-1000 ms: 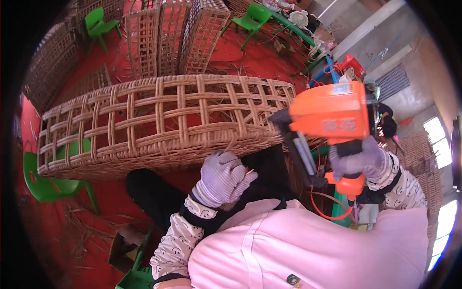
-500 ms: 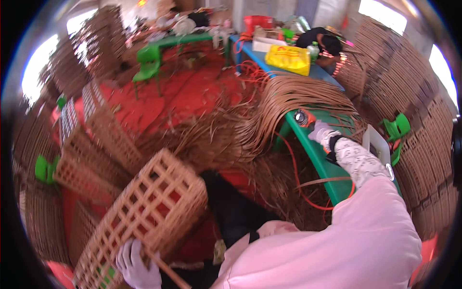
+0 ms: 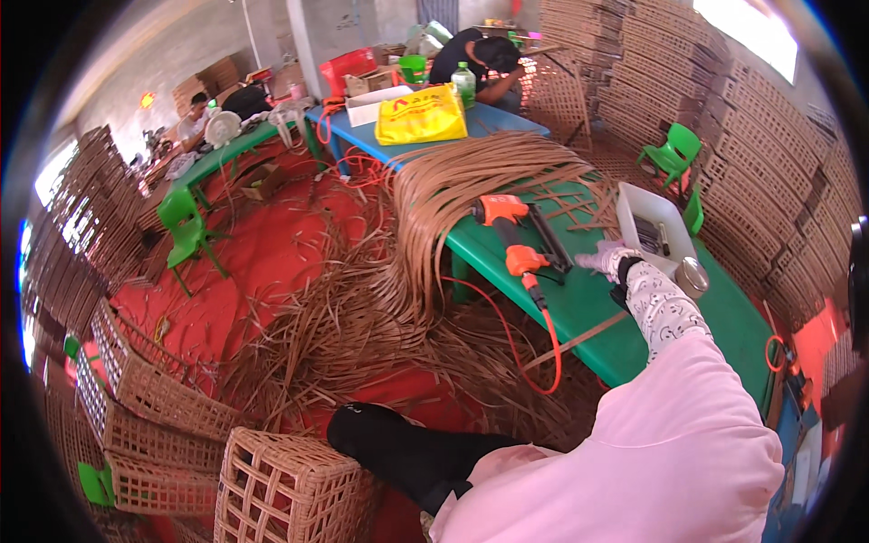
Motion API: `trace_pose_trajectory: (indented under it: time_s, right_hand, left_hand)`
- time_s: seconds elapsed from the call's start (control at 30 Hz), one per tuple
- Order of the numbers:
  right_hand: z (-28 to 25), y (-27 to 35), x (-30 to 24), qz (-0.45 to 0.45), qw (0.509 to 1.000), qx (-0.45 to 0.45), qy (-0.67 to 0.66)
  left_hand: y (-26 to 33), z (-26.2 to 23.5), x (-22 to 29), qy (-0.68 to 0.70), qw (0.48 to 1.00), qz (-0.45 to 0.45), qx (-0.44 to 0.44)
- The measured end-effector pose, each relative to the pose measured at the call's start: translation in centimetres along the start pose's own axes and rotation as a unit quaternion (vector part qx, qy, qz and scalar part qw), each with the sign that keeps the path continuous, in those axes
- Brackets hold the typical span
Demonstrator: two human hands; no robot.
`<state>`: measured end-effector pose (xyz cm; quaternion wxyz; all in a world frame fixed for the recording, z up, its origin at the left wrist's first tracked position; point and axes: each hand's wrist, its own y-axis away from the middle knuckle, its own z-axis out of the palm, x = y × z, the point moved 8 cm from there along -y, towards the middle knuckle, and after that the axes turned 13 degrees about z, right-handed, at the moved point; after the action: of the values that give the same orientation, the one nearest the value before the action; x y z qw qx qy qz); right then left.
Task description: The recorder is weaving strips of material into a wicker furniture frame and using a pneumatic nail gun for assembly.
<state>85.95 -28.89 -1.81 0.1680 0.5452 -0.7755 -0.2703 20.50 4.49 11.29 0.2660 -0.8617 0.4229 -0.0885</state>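
My gloved right hand (image 3: 601, 259) is at the green table (image 3: 579, 312), its fingers loosely stretched out and holding nothing that I can see. Just left of it, an orange and black nail gun (image 3: 518, 237) lies on the tabletop with an orange air hose (image 3: 554, 348) attached. A white plastic tray (image 3: 654, 222) with dark strips in it stands right beside the hand. At the lower left, a woven rattan basket (image 3: 294, 480) rests against my black-clad leg (image 3: 412, 448). My left hand is outside the picture.
Long brown rattan strips (image 3: 489, 167) drape over the table and pile on the red floor. A yellow bag (image 3: 421, 116) and a green bottle (image 3: 463, 84) stand on the blue table (image 3: 507, 122). Woven panels (image 3: 769, 172) are stacked at right; a person (image 3: 475, 68) bends behind.
My right hand has let go of the nail gun, which now lies on the table, and moved beside the tray. My left hand has left the view. The view has turned right.
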Motion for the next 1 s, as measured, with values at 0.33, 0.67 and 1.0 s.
trace_pose_trajectory:
  time_s: [0.33, 0.67, 1.0]
  right_hand:
    - [3.5, 0.8, 3.7, -0.212, 0.957, 0.175, 0.092]
    - [3.7, 3.6, 5.3, -0.202, 0.967, 0.148, 0.047]
    - [-3.6, -3.6, 9.0, -0.162, 0.878, 0.393, -0.221]
  left_hand:
    - [-0.9, -0.5, 1.2, -0.002, 1.0, 0.017, 0.023]
    - [-0.3, -0.9, 1.6, -0.036, 0.998, 0.041, 0.039]
    - [-0.4, -0.1, 1.3, 0.009, 1.0, -0.009, 0.016]
